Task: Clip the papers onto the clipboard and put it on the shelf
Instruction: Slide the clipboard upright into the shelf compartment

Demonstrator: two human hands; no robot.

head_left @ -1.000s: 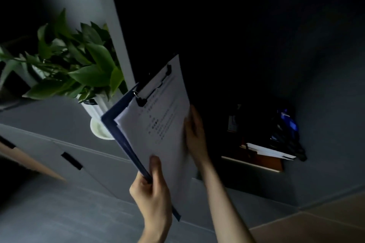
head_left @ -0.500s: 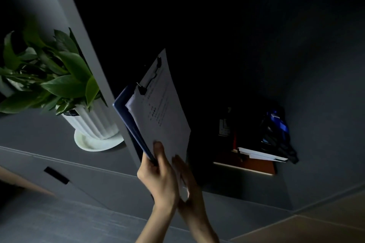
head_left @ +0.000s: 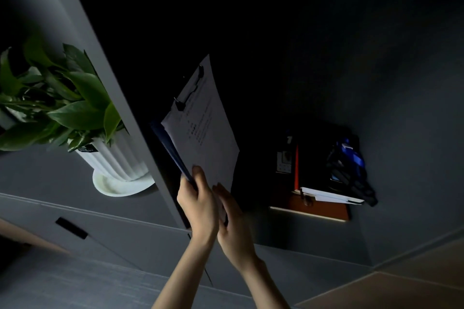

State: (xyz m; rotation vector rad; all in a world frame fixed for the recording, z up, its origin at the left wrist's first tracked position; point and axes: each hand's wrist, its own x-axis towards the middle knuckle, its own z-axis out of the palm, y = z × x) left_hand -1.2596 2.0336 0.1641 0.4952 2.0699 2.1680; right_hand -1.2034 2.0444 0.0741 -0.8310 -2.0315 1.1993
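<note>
A dark blue clipboard stands nearly upright inside the dark shelf compartment, just right of the grey divider panel. White printed papers lie under its black clip. My left hand grips the clipboard's bottom edge, thumb on the paper. My right hand lies flat against the lower right of the clipboard, fingers together; I cannot tell if it grips.
A potted green plant in a white ribbed pot on a saucer fills the compartment to the left. A stack of books and notebooks with dark and blue items on top lies at the right of the shelf. Drawers sit below.
The clipboard has moved up and deeper into the shelf compartment. My right hand slid from the paper's right side down to the bottom, beside my left hand.
</note>
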